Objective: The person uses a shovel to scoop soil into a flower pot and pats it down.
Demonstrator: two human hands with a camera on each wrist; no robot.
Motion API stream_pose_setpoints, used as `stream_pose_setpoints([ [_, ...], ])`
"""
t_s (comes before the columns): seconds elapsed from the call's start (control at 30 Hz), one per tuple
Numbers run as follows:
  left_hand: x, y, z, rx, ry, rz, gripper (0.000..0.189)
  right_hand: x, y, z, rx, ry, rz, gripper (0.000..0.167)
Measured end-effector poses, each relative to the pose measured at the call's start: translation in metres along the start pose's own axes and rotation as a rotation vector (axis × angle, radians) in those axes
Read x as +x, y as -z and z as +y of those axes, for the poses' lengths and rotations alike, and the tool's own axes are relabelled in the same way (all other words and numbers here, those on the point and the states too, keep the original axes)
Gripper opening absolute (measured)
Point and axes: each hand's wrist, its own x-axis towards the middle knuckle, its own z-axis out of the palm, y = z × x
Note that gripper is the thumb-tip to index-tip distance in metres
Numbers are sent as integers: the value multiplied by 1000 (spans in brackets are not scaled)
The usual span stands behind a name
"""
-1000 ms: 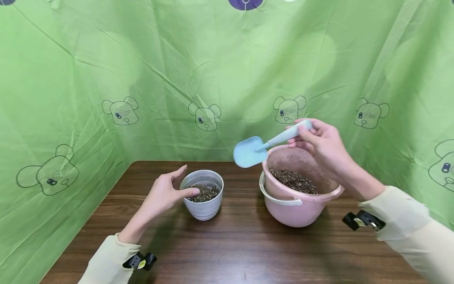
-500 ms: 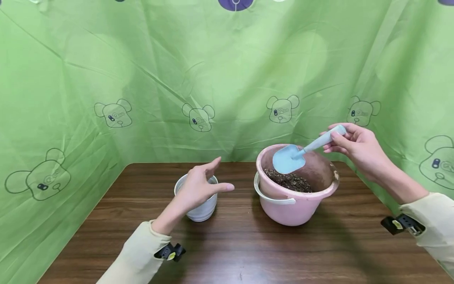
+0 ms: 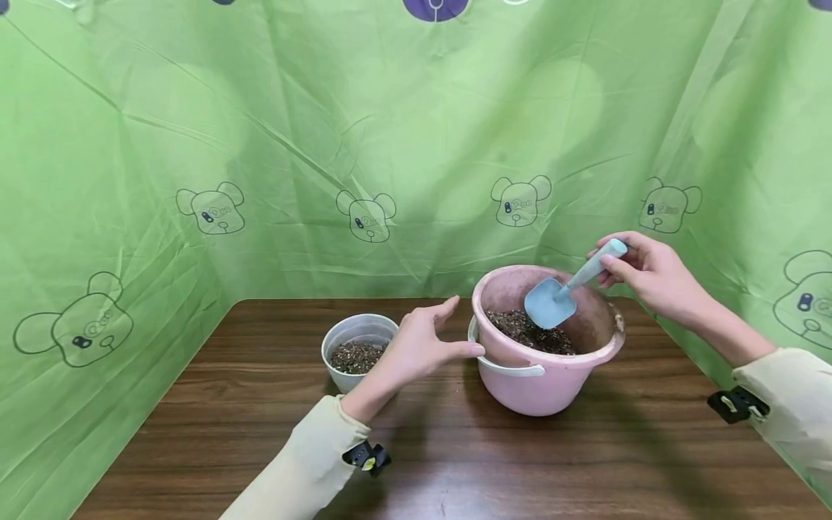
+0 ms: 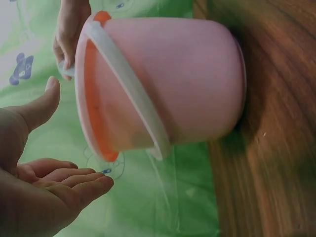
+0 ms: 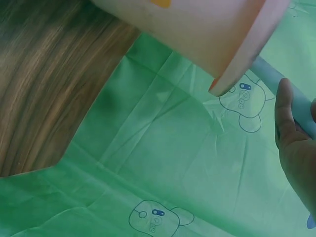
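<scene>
Holds the left hand (image 3: 425, 347) spread wide, thumb and fingers well apart and nothing in them, just beside the bucket (image 3: 536, 391), with a narrow gap to it in the left wrist view. Pinches the scoop (image 3: 564, 292) in the right hand (image 3: 650, 278), by its handle (image 3: 591, 267) between thumb and curled fingers; slants the blade (image 3: 549, 307) down and leftward from that hand, over the bucket. Shows soil (image 3: 516, 326) below and around the blade; cannot tell whether touching it. Has the bucket, pink and upright, between the two hands, right of the left and left of the right, with its white bail (image 3: 510, 370) slung down the side nearest the left hand. Has the pot (image 3: 338, 374), pale grey and upright, to the left of the left hand, partly hidden behind it, with more soil (image 3: 354, 357) inside. Wears pale sleeves (image 3: 305, 455) and, at each wrist, a black clip (image 3: 367, 457). Has the brown table (image 3: 474, 462) beneath both hands and the green cloth (image 3: 403, 108) beyond them, printed with animal faces (image 3: 520, 204)
</scene>
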Motion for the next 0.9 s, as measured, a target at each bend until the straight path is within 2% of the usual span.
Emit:
stream_pose_setpoints([
  [0.17, 6, -10, 2, -14, 0, 3, 93, 4, -3, 2, -121, 35, -9, 25],
  [0.43, 9, -17, 3, -36, -25, 2, 90, 7, -7, 6, -255, 66, -22, 22],
  [0.77, 11, -21, 6, -37, -28, 5, 87, 7, -18, 9, -342, 52, -51, 20],
  [0.9, 11, -23, 7, -18, -23, 13, 86, 10, -24, 9, -337, 41, -76, 18],
])
